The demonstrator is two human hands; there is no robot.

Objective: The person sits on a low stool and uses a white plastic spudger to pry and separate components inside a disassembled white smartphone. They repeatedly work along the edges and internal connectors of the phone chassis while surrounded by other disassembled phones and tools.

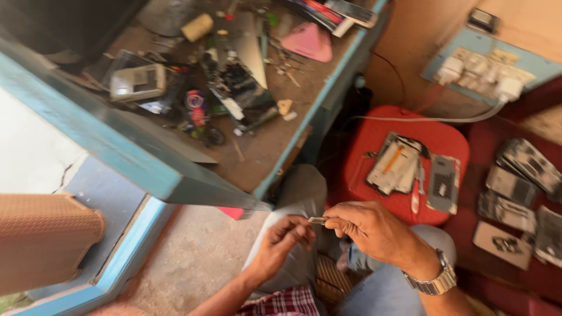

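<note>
Low in the head view, my left hand (pixel 283 241) and my right hand (pixel 370 228) meet over my lap. Between their fingertips they pinch a small flat metal part (pixel 318 220); the image is blurred, so its kind is unclear. A metal wristwatch (pixel 436 280) sits on my right wrist. My knees in grey trousers (pixel 304 193) are below the hands.
A red stool (pixel 374 140) ahead carries opened phone parts (pixel 398 167). More phone boards (pixel 515 193) lie on a red surface at right. A blue-edged workbench (pixel 234 88) cluttered with tools and scraps fills the upper left. A socket board (pixel 486 73) with plugs hangs on the wall.
</note>
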